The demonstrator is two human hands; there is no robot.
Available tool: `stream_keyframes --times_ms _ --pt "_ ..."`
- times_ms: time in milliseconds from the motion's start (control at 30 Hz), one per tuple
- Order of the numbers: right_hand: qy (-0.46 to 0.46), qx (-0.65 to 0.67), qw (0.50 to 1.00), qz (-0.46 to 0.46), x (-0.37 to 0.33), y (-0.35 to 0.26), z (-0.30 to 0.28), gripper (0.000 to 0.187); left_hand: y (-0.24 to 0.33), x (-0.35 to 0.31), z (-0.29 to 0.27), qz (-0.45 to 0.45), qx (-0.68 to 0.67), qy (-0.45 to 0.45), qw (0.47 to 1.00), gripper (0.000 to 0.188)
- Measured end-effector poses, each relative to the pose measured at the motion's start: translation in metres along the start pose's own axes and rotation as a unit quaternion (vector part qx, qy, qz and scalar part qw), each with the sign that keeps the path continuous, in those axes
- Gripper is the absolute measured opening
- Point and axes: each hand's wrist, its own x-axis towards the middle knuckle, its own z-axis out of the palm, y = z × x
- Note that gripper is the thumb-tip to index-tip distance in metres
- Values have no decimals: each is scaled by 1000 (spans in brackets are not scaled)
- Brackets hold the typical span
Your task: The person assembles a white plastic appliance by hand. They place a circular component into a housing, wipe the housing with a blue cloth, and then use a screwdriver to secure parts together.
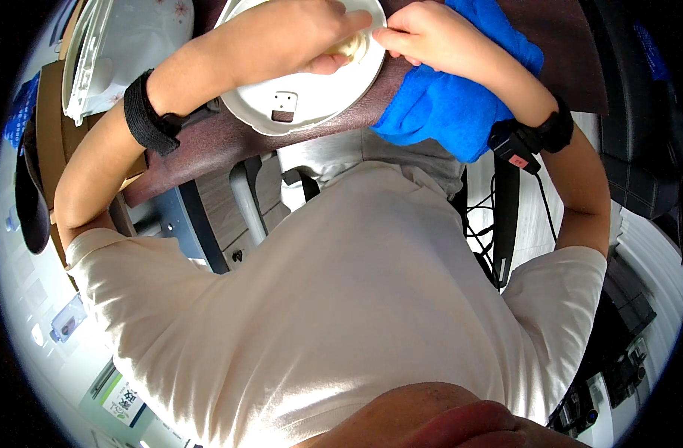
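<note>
A white round plastic shell [311,108] with a scalloped rim rests at the table's near edge, partly past the top of the picture. Near its rim is a small rectangular cutout with little holes beside it. My left hand [300,37] reaches over the shell, fingers curled by a pale cream part [354,49]; what the fingertips hold is hidden. At the shell's right rim, my right hand [427,36] has thumb and fingers pressed together, and whatever is between them is too small to make out. A blue cloth [438,112] lies under my right wrist, draped over the edge.
The dark reddish-brown table [199,149] runs along the top. On the left stand a white lidded container [125,52] with a floral pattern and a cardboard box [51,112]. Cables [482,231] hang below on the right, near a black padded seat [644,164].
</note>
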Motion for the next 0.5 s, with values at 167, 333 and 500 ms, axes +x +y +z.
stream_keyframes --times_ms 167,333,500 --pt "21 0 1000 -9 2 1 1 42 -1 -1 -5 -12 -40 -7 999 44" --pt "19 27 999 4 1 1 1 48 1 -4 -9 -28 -17 10 999 46" --pt "24 71 997 33 2 -2 0 62 -2 -6 -16 -32 -23 43 998 44"
